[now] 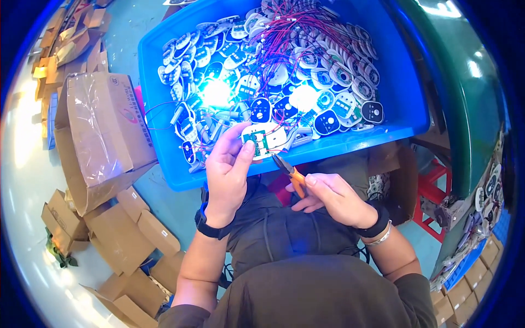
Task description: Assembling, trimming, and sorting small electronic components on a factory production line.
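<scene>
My left hand (225, 172) pinches a white rounded plastic panel (278, 135) between thumb and fingers, with a small green circuit board (257, 143) facing up on it. Thin red wires run off the panel's right side. In my right hand (340, 199) is a pair of small pliers (297, 178) with orange handles and dark jaws. The jaw tips are close to the panel's lower right edge, by the wires; whether they touch a wire I cannot tell. Both hands are over my lap, at the near rim of a large blue bin (350, 144).
Several similar panels (238, 57) and tangled red wires (292, 24) fill the bin, where two lights (216, 93) glare brightly. Cardboard boxes (104, 136) stand at the left. To the right are a green curved surface (465, 98), a red stool (432, 191) and more panels (489, 188).
</scene>
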`<action>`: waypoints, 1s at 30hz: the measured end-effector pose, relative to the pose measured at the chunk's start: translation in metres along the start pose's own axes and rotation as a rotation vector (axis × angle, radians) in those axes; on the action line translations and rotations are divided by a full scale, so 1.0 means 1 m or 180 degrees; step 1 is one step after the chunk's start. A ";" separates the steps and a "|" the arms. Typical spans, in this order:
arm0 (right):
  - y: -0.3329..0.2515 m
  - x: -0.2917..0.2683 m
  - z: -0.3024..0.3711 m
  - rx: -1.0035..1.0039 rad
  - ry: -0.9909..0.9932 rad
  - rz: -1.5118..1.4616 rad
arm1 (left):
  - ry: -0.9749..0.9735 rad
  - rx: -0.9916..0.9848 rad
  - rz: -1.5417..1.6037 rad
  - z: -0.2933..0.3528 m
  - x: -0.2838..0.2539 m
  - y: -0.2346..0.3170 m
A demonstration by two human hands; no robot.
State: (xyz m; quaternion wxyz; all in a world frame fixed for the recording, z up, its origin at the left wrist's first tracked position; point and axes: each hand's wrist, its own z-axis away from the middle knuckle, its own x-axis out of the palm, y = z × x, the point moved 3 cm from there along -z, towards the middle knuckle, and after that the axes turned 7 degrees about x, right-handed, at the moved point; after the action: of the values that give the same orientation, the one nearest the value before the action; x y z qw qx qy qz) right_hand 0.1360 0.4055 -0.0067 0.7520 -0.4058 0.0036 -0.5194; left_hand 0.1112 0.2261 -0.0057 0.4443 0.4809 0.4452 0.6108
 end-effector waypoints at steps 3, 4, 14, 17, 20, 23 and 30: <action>0.001 0.001 -0.003 0.0140 0.0000 0.0006 | -0.0027 0.0038 -0.0045 0.001 0.003 0.001; 0.001 0.001 -0.004 0.0146 0.0001 0.0002 | -0.0023 0.0025 0.0003 0.001 0.005 0.002; -0.005 0.001 -0.003 0.0208 0.0000 -0.0078 | -0.0050 0.0431 -0.0667 0.002 0.003 0.005; -0.007 0.000 -0.002 0.0194 -0.0027 0.0015 | -0.0112 0.0675 -0.1051 0.002 0.005 0.010; -0.008 -0.001 -0.002 0.0246 -0.0053 -0.0047 | -0.0150 0.0663 -0.1187 0.003 0.006 0.012; -0.007 -0.001 -0.002 0.0267 -0.0055 -0.0084 | -0.0126 0.0638 -0.1167 0.003 0.004 0.010; -0.008 -0.002 -0.003 0.0264 -0.0058 -0.0040 | -0.0080 0.0920 -0.1317 0.002 0.007 0.011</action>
State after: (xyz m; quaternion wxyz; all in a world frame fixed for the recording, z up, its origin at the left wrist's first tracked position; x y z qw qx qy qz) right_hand 0.1276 0.4041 -0.0045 0.7649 -0.3790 -0.0274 -0.5201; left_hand 0.1109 0.2303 0.0068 0.4920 0.4456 0.6114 0.4308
